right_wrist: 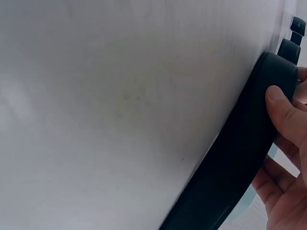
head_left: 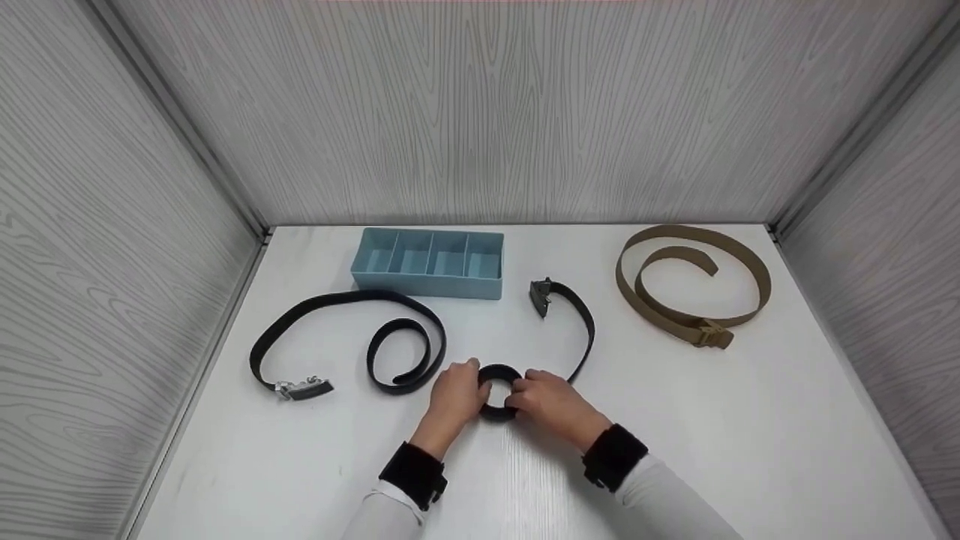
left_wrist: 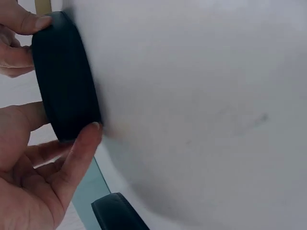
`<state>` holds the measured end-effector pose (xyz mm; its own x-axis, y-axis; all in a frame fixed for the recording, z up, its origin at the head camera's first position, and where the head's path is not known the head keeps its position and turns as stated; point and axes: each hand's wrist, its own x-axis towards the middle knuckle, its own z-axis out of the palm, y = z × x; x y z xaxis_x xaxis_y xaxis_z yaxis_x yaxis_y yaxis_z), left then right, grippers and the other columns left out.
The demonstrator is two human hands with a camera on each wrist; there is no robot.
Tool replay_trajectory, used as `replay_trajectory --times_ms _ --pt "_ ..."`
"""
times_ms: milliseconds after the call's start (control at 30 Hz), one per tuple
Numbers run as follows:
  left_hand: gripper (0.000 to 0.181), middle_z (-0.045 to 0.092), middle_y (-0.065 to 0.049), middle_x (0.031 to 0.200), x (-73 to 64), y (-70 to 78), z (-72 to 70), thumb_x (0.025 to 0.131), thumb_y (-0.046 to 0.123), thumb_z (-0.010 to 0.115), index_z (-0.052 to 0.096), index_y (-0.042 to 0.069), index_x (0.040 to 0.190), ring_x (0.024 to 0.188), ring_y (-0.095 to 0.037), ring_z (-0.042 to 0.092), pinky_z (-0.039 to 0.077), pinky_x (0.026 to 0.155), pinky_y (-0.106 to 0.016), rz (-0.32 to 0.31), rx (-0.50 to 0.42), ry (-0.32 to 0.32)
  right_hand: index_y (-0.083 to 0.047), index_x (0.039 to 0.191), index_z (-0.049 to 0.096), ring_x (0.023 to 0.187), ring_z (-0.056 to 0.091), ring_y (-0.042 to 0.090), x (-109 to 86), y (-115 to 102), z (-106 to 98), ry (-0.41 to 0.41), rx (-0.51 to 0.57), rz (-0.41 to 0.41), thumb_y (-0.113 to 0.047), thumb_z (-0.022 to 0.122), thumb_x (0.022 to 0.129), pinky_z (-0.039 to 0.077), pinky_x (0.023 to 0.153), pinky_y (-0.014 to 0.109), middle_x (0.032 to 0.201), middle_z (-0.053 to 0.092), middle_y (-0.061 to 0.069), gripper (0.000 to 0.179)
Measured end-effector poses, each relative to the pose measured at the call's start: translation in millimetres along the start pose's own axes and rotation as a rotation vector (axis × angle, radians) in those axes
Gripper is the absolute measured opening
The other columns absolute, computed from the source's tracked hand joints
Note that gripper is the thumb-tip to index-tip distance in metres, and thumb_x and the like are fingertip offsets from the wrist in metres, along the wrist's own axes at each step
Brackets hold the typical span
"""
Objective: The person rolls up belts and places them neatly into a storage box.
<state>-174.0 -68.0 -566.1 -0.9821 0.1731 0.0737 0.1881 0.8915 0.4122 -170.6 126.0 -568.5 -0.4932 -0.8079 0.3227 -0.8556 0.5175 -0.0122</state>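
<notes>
A black belt (head_left: 496,414) is partly wound into a round coil at the front middle of the white table. Its loose tail curves away to the right and ends in a metal buckle (head_left: 539,298). The left hand (head_left: 456,391) grips the coil's left side, with thumb and fingers on the band in the left wrist view. On the opposite side, the right hand (head_left: 553,403) pinches the coil near where the tail leaves it. In the right wrist view, the right thumb presses the outer face of the belt (right_wrist: 235,148). Fingers partly cover the coil.
Left of the hands lies another black belt (head_left: 345,296), loosely curled, with a silver buckle (head_left: 304,388). A tan webbing belt (head_left: 759,281) lies looped at the back right. Behind stands a blue tray (head_left: 427,286) with several compartments. Walls enclose the table (head_left: 750,435) at the back and sides.
</notes>
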Motion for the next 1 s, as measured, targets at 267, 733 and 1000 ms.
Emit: replay_trajectory --times_ms 267,733,1000 --pt "0.009 0.067 -0.016 0.074 3.9 2.5 0.1 0.081 -0.001 0.063 0.065 0.003 0.074 0.066 -0.035 0.066 0.05 0.057 -0.045 0.05 0.094 -0.001 -0.02 0.092 0.076 0.076 0.055 0.018 -0.7 2.0 -4.1 -0.045 0.082 -0.004 -0.004 0.071 0.084 0.046 0.067 0.027 0.093 0.063 -0.002 0.018" --pt "0.016 0.066 -0.015 0.073 2.7 -1.5 -1.0 0.082 0.012 0.074 0.062 0.003 0.075 0.071 -0.036 0.066 0.05 0.061 -0.045 0.027 0.019 0.01 -0.02 0.084 0.076 0.07 0.054 0.018 0.6 2.9 -0.3 0.019 0.027 -0.036 -0.01 0.075 0.078 0.045 0.061 0.027 0.085 0.059 0.0 0.012" --pt "0.003 0.066 -0.017 0.072 1.0 3.5 -2.2 0.076 -0.001 0.065 0.065 0.0 0.073 0.067 -0.037 0.066 0.051 0.059 -0.046 0.021 0.058 0.025 -0.019 0.091 0.076 0.074 0.055 0.018 -1.0 1.9 1.8 -0.006 0.036 -0.022 -0.007 0.071 0.084 0.046 0.065 0.027 0.091 0.06 0.001 0.014"
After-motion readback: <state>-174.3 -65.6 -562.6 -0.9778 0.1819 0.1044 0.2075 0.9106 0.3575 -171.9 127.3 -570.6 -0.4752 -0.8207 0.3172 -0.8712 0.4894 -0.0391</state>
